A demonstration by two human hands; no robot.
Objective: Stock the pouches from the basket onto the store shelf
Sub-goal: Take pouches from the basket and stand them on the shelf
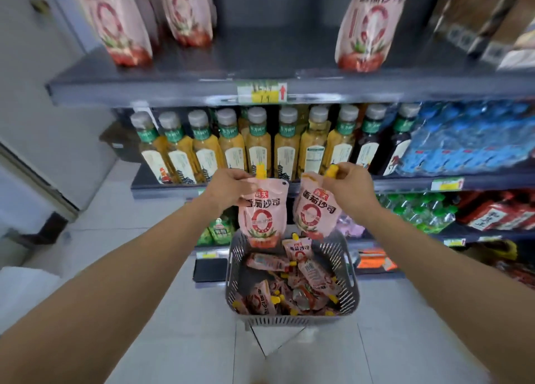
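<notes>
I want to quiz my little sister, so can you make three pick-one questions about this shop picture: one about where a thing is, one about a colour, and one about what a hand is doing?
1. Where is the basket?
A. On a table.
B. Under the left hand and right hand.
C. In a trolley.

2. What colour are the pouch caps?
A. Blue.
B. Green.
C. Yellow.

3. What is the left hand doing?
A. Hanging open.
B. Waving.
C. Pinching a pouch near its top.

Answers:
1 B, the basket sits low, beneath both raised hands.
2 C, each held pouch has a yellow cap.
3 C, its fingers pinch the pouch's top beside the cap.
</notes>
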